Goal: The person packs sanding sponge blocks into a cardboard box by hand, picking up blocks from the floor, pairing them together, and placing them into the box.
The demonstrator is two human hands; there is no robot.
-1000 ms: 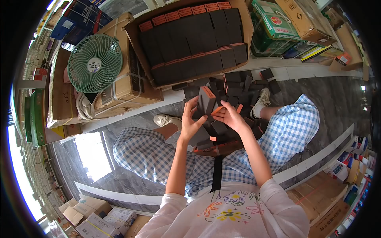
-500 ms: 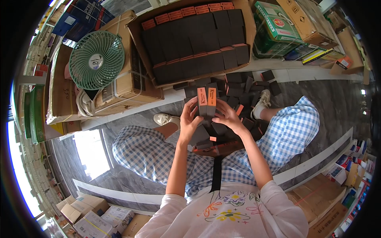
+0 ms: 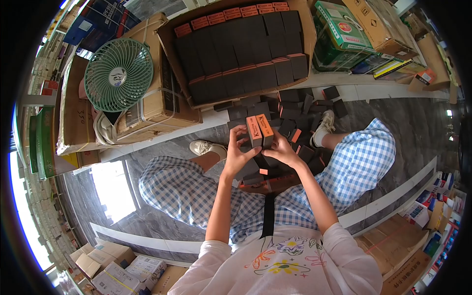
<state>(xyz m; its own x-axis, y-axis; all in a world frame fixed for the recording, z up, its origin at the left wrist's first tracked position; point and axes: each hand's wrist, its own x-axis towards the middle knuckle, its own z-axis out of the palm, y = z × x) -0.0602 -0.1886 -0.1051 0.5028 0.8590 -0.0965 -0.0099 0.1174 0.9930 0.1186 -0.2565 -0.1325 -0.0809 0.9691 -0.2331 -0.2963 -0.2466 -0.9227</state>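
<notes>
Two small black boxes with orange ends are held side by side between my hands, orange ends facing up. My left hand (image 3: pixel 238 151) grips the left small box (image 3: pixel 254 129) from its outer side. Around the right small box (image 3: pixel 266 129), my right hand (image 3: pixel 283 150) closes from the other side. Beneath and beyond my hands, several loose black boxes (image 3: pixel 291 109) lie jumbled on the floor between my feet. Just ahead, a large open carton (image 3: pixel 191 104) holds rows of similar black boxes, some with orange ends showing.
A green fan (image 3: pixel 118 74) rests on cardboard cartons (image 3: pixel 152 105) at the left. Green boxes (image 3: pixel 341 29) stand right of the large carton. More cartons (image 3: pixel 393 241) are at the lower right, with white boxes (image 3: pixel 120 279) at the lower left.
The two boxes, first tilted apart with mostly one black side showing, are now together with orange ends up. Both hands have drawn in around them and tipped them slightly.
</notes>
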